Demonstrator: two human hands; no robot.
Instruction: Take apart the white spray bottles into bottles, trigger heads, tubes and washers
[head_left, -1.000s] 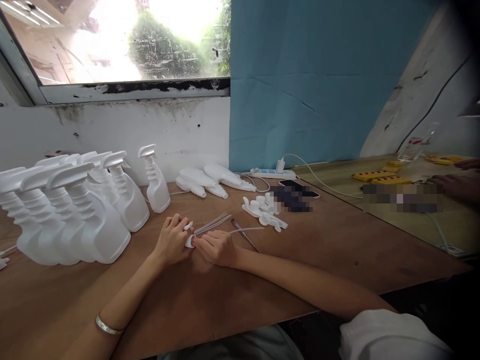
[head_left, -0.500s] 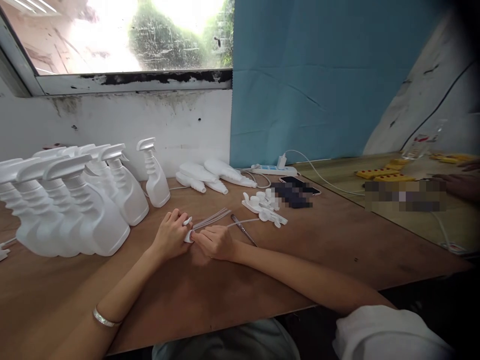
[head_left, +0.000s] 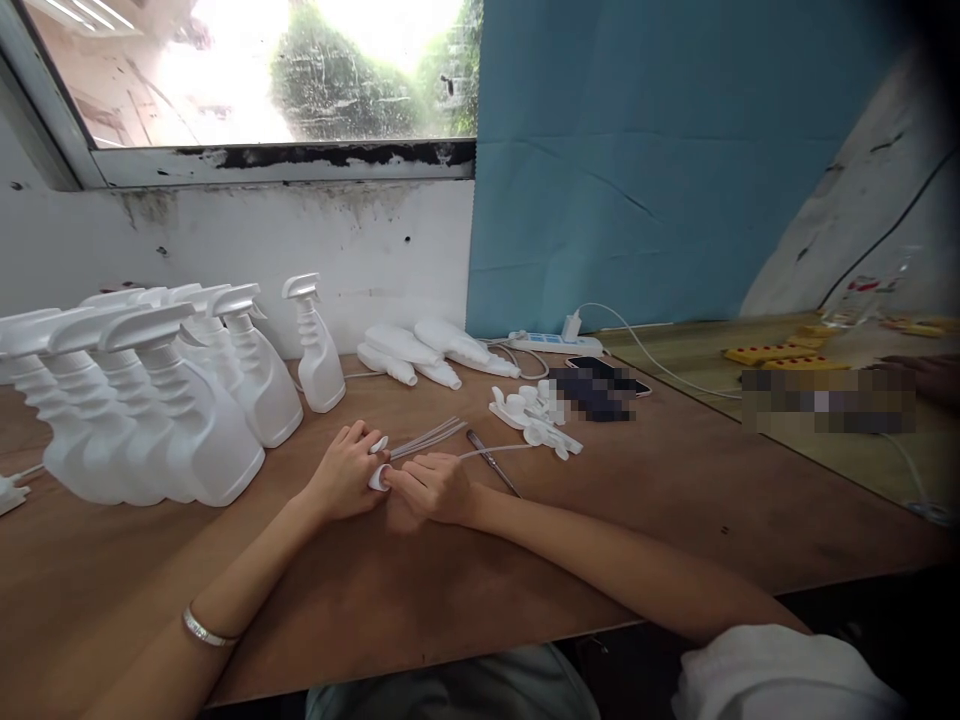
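Observation:
My left hand [head_left: 349, 470] is closed around a white spray trigger head [head_left: 380, 478], its collar end turned to the right. Pressed up against that collar are the fingertips of my right hand [head_left: 435, 487], which is closed on a thin clear tube [head_left: 495, 451]. The tube's free end sticks out past the right hand; its other end is hidden by the fingers. Just behind both hands, a bunch of thin clear tubes [head_left: 429, 437] lies on the table. To the right is a pile of loose white trigger heads [head_left: 536, 418], with a slim metal tool [head_left: 493, 463] in front of it.
Several white spray bottles with heads [head_left: 217, 430] stand at left, and one spray bottle [head_left: 321, 360] stands apart. Headless bottles [head_left: 442, 350] lie by the wall. A phone [head_left: 607, 374] and power strip [head_left: 555, 343] sit behind. Another person's hand [head_left: 926, 375] is at far right.
The whole view has shifted slightly, so things appear a little further right. Both hands keep the same hold, right fingertips against the trigger head.

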